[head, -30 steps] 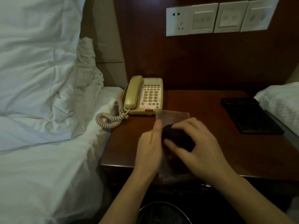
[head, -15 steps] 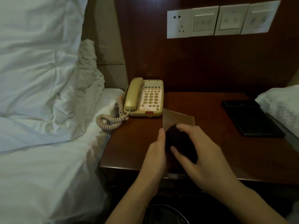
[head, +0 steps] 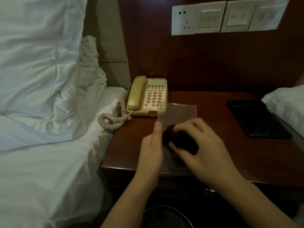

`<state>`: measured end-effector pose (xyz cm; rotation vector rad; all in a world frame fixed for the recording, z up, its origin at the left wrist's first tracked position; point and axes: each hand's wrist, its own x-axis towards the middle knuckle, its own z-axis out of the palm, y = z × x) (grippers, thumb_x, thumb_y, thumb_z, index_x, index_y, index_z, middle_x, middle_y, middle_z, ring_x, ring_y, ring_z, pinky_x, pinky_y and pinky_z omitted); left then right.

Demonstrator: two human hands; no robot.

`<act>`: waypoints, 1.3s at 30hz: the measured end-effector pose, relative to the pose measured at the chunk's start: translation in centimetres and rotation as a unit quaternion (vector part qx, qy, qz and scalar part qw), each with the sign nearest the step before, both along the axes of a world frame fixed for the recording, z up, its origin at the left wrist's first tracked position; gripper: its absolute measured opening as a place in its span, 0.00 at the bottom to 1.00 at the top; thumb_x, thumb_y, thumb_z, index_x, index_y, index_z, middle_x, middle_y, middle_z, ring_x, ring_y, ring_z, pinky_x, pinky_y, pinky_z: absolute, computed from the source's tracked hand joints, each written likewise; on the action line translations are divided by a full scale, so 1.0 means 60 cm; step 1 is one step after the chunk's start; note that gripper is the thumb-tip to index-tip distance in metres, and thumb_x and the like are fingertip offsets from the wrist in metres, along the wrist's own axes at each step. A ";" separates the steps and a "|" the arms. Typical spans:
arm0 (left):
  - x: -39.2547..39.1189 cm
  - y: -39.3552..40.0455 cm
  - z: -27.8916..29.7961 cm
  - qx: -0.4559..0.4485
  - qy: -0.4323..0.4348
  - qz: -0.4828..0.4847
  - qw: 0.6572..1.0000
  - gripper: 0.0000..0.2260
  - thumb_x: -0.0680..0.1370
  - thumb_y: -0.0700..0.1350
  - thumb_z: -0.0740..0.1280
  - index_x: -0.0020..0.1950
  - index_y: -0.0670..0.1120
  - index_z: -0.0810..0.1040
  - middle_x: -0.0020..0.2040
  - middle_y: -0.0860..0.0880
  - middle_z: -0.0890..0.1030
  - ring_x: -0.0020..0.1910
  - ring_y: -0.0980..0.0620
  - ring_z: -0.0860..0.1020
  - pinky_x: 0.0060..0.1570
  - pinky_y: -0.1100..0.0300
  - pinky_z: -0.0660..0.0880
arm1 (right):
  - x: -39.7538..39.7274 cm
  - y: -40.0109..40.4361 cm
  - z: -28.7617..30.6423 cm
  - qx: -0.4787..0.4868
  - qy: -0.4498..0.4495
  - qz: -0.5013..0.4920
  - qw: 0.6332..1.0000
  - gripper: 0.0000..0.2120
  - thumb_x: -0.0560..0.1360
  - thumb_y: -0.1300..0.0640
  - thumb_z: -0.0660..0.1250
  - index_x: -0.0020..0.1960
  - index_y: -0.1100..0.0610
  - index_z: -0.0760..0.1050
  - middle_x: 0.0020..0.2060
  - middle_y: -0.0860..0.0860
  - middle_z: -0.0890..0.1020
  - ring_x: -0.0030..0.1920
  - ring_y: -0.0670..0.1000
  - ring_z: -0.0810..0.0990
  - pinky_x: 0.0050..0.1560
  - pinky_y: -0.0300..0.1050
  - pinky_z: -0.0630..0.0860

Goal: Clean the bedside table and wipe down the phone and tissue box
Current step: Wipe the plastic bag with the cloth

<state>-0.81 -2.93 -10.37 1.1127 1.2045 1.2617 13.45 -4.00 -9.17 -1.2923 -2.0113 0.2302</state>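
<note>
The right hand (head: pixel 207 150) is curled around a dark, bunched-up cloth (head: pixel 179 140) and presses it on a clear, flat plastic sheet (head: pixel 181 112). The left hand (head: pixel 152 150) holds the sheet's left edge, thumb up along it. The sheet lies on the dark brown wooden bedside table (head: pixel 131 145), and its far corner covers a bit of the cream push-button phone (head: pixel 147 96). A flat black case (head: pixel 256 119) sits at the table's right side, well apart from the hands.
</note>
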 end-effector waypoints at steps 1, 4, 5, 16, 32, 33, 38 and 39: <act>0.002 0.001 0.001 -0.003 -0.008 0.002 1.000 0.24 0.85 0.55 0.54 0.51 0.43 0.86 0.43 0.45 0.88 0.43 0.50 0.87 0.38 0.63 0.81 | 0.004 0.008 0.001 0.009 0.021 -0.038 0.999 0.16 0.74 0.47 0.70 0.60 0.41 0.71 0.54 0.36 0.68 0.56 0.41 0.71 0.53 0.39 0.74; 0.006 -0.001 0.005 0.001 -0.018 -0.004 1.000 0.26 0.85 0.56 0.52 0.55 0.41 0.85 0.44 0.41 0.87 0.42 0.43 0.87 0.38 0.57 0.84 | 0.025 0.019 0.009 -0.018 0.109 -0.114 0.987 0.17 0.75 0.47 0.69 0.61 0.40 0.70 0.53 0.37 0.68 0.56 0.42 0.71 0.50 0.34 0.69; 0.005 0.000 0.005 0.005 -0.024 0.000 1.000 0.26 0.85 0.56 0.51 0.55 0.42 0.84 0.44 0.42 0.87 0.42 0.44 0.87 0.37 0.58 0.83 | 0.029 0.016 0.009 -0.046 0.129 -0.112 0.984 0.16 0.75 0.46 0.69 0.60 0.37 0.68 0.53 0.37 0.69 0.55 0.41 0.72 0.50 0.34 0.70; 0.004 -0.008 0.006 -0.025 -0.064 -0.032 0.997 0.27 0.85 0.57 0.50 0.54 0.42 0.84 0.43 0.42 0.88 0.42 0.47 0.87 0.39 0.58 0.84 | 0.028 0.009 0.006 -0.163 0.365 -0.092 0.912 0.18 0.68 0.52 0.78 0.51 0.42 0.73 0.48 0.42 0.79 0.46 0.42 0.81 0.37 0.36 0.80; -0.001 -0.013 0.017 -0.011 -0.060 -0.041 0.997 0.27 0.85 0.57 0.50 0.52 0.40 0.84 0.43 0.41 0.87 0.42 0.45 0.87 0.38 0.60 0.83 | 0.027 0.021 0.016 -0.199 0.428 -0.088 0.877 0.18 0.66 0.54 0.79 0.52 0.47 0.76 0.47 0.46 0.82 0.44 0.46 0.83 0.38 0.39 0.82; 0.003 -0.016 0.015 -0.015 -0.058 -0.058 0.997 0.27 0.85 0.57 0.50 0.52 0.40 0.84 0.43 0.41 0.87 0.41 0.45 0.87 0.38 0.60 0.83 | 0.030 0.030 0.020 -0.187 0.453 -0.105 0.865 0.19 0.67 0.54 0.79 0.54 0.46 0.75 0.49 0.45 0.81 0.46 0.45 0.82 0.38 0.37 0.80; 0.006 -0.012 0.010 -0.021 -0.082 -0.028 0.996 0.27 0.85 0.56 0.51 0.53 0.40 0.84 0.43 0.41 0.87 0.40 0.46 0.86 0.37 0.60 0.83 | 0.042 0.021 0.022 -0.258 0.420 -0.081 0.866 0.20 0.66 0.54 0.79 0.54 0.47 0.77 0.48 0.47 0.83 0.46 0.47 0.84 0.39 0.42 0.80; 0.000 -0.007 0.012 -0.020 -0.090 -0.007 0.996 0.27 0.85 0.57 0.51 0.53 0.40 0.84 0.44 0.41 0.87 0.41 0.46 0.87 0.37 0.60 0.83 | 0.037 0.008 0.016 -0.285 0.398 -0.053 0.870 0.19 0.66 0.56 0.79 0.53 0.49 0.77 0.46 0.48 0.84 0.42 0.47 0.85 0.37 0.40 0.80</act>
